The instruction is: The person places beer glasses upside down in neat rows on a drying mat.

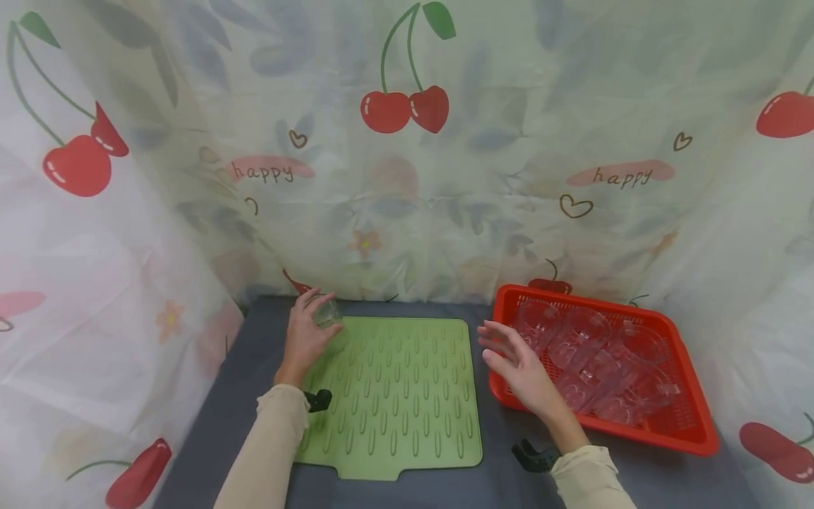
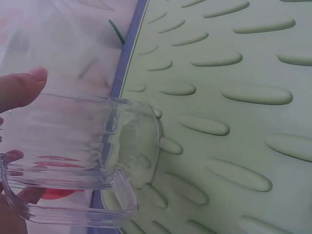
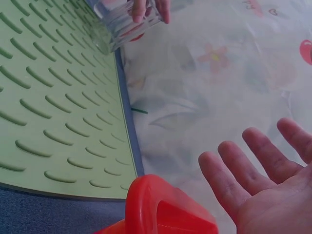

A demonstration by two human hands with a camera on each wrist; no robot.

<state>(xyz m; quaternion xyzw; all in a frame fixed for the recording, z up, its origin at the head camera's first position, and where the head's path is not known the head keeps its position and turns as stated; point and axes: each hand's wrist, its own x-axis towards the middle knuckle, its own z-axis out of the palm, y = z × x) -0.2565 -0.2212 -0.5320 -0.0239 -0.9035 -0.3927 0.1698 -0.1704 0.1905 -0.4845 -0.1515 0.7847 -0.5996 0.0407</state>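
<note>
At the far left corner of a green ridged mat (image 1: 407,396), my left hand (image 1: 305,338) grips a clear glass mug (image 1: 327,313). In the left wrist view the mug (image 2: 134,146) has its base over the mat's edge and its handle on the near side; the thumb (image 2: 22,90) lies along one side. I cannot tell whether the base touches the mat. My right hand (image 1: 518,364) holds nothing, fingers spread, beside the left rim of a red basket (image 1: 696,417). Several clear mugs (image 1: 581,332) lie tilted inside that basket.
A dark grey cloth (image 1: 219,431) covers the table under the mat and basket. Cherry-printed curtains (image 1: 407,212) rise behind the table and along both sides. Black wrist mounts (image 1: 535,456) stick out from the sleeves.
</note>
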